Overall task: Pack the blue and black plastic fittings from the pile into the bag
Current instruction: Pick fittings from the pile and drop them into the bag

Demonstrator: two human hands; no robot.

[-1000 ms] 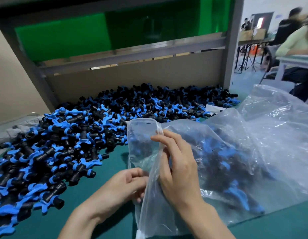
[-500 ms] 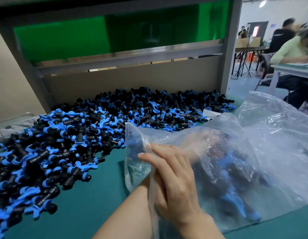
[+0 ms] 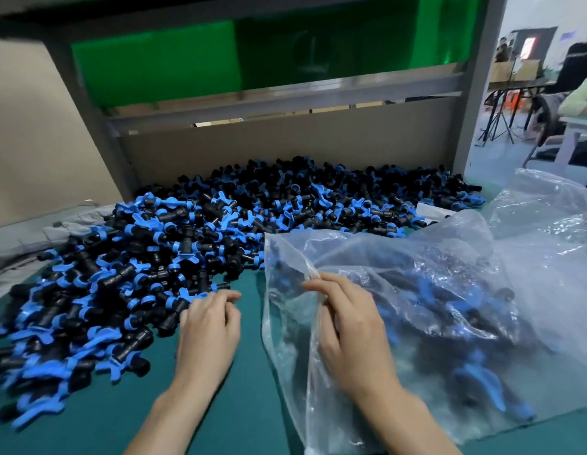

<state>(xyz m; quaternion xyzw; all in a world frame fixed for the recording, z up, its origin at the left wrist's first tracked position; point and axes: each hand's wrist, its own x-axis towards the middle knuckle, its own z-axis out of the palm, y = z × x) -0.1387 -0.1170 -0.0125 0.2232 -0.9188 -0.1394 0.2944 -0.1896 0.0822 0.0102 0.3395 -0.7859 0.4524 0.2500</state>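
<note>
Nearest, two bare forearms reach in over the teal desk [image 3: 246, 418].

- Right hand [image 3: 348, 339] rests on the clear plastic bag [image 3: 449, 284]. Its fingers curl over a bunched fold of film at the mouth edge, and the grip is closed on that fold.
- Left hand [image 3: 208, 336] is palm down at the near edge of the pile [image 3: 138, 274], fingertips bent in among the blue and black fittings [image 3: 131, 353]. Its own fingers hide whether that grip has taken one.
- The bag lies slumped on its side just right of the pile, with the mouth turned toward it. It is partly loaded, and fittings show blurred through the film. Most of the stock is loose on the desk, so the job looks far from done.

Handling, as judged:
- The fittings look like rigid moulded plastic, light singly, with winged blue collars that tangle and snag on their neighbours. Each is best taken by the black barrel, or several scooped at once.
- The film is thin, limp and slick. The mouth will fall closed unless held at the rim, and hard corners could catch or pierce it if fittings are pushed in.

Further back:
- A second clear bag [image 3: 548, 218] lies crumpled at right.
- The pile banks against a cardboard panel [image 3: 285, 146], with a green panel [image 3: 174, 64] above and a grey frame post [image 3: 476, 93] at right.
- Beyond the post, people [image 3: 577, 64] sit at other tables.
</note>
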